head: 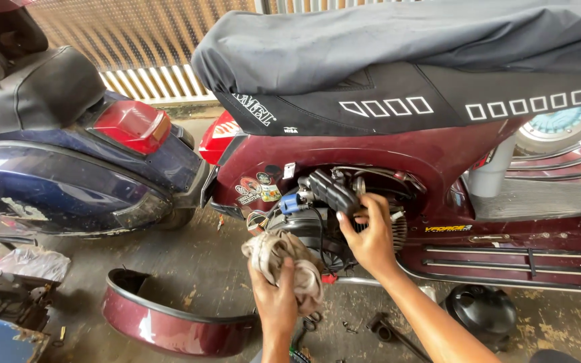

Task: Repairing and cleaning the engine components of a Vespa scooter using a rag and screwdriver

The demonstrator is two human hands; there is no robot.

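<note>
Head camera view: your right hand (370, 236) grips a black engine part (334, 191) inside the open side bay of the maroon scooter (438, 158), fingers clamped on it; its long axis runs from upper left to lower right. Your left hand (274, 299) reaches up from below, fingers closed on a dirty rag (282, 259) just beside the engine. A detached maroon side panel (169, 323) lies on the floor, with a blue scooter (68, 168) parked to the left.
</note>
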